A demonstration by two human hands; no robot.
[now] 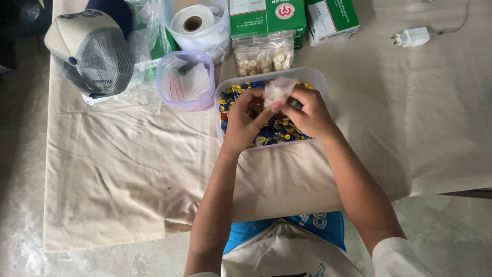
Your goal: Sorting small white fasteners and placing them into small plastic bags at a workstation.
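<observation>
Both my hands hover over a clear plastic tub point(313, 75) filled with several small blue, yellow and red pieces point(277, 134). Together they hold a small clear plastic bag point(279, 90) with pale contents. My left hand point(245, 120) pinches the bag's lower edge with thumb and fingers. My right hand point(307, 114) grips the bag from the right side. The bag sits just above the middle of the tub.
A cream cloth point(128, 169) covers the table. A small lilac-rimmed tub point(185, 79) with bags stands left of the big tub. Behind are filled clear bags point(262, 54), green boxes point(292, 15), a tape roll point(193, 20), a grey cap point(92, 51) and a white charger point(413, 37).
</observation>
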